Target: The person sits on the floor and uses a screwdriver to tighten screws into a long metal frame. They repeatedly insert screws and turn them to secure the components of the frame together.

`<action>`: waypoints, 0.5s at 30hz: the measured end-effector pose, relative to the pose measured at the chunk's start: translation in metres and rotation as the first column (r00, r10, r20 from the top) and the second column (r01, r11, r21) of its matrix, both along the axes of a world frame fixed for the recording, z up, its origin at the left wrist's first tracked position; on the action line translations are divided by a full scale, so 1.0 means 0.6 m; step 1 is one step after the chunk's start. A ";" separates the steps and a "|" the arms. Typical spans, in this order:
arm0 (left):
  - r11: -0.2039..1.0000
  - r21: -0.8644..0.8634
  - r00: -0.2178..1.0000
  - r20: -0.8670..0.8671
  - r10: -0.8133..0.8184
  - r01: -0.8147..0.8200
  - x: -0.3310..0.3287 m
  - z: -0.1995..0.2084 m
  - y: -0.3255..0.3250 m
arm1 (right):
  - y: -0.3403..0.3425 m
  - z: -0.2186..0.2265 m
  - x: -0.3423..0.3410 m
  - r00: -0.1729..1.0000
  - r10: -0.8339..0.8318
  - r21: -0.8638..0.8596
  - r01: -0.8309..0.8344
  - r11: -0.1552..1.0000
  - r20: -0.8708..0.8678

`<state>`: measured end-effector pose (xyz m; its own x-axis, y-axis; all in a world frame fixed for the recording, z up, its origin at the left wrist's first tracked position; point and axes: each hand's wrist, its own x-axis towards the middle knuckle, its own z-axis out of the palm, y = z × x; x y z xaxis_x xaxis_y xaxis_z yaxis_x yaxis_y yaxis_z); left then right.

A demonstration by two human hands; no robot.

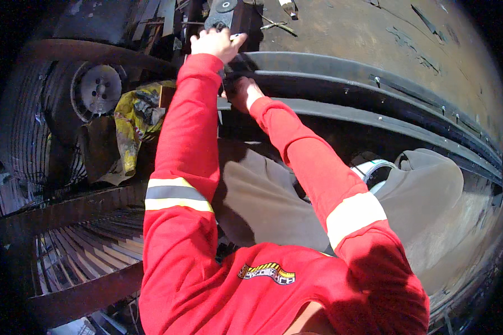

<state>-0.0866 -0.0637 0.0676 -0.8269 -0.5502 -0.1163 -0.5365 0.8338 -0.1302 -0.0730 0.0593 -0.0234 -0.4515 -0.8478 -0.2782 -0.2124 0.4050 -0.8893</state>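
Observation:
My left hand (215, 44) is at the top, its fingers curled over something dark that they mostly hide. Just beyond it lies a grey piece (213, 20) with a round, washer-like disc (226, 6) on it. My right hand (243, 94) is a little lower and nearer, bent round a dark thing in shadow that I cannot make out. It is close to the left ends of long dark steel beams (330, 63). Both arms reach forward in red sleeves with reflective bands.
Beams curve away to the right. Brown sheeting (262, 190) drapes below my arms, near a white round object (371, 167). Left are a grey round metal plate (100, 89), a stained yellow cloth (129, 120) and rusty slats (89, 245). A small bottle (289, 8) lies on the far surface.

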 end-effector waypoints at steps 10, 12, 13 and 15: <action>0.997 -0.001 0.997 -0.029 0.074 -0.074 0.018 0.029 0.010 | -0.028 -0.054 -0.008 0.998 -0.014 -0.061 0.010 0.998 -0.062; 0.999 -0.022 0.936 -0.352 0.035 -0.046 0.028 0.026 0.001 | -0.024 -0.051 0.006 0.991 -0.053 -0.092 0.041 0.995 -0.125; 0.994 -0.108 0.855 -0.517 -0.036 -0.024 0.036 0.023 0.000 | -0.023 -0.046 0.007 0.992 -0.014 -0.111 0.001 0.994 -0.122; 0.990 -0.139 0.812 -0.573 -0.111 0.038 0.053 0.036 -0.014 | -0.024 -0.012 0.002 0.972 0.081 -0.060 -0.097 0.994 -0.223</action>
<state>-0.0547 -0.0719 0.0893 -0.7597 -0.4631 0.4565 -0.4799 0.8730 0.0870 -0.0715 0.0450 -0.0303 -0.4168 -0.9011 -0.1196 -0.4379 0.3144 -0.8423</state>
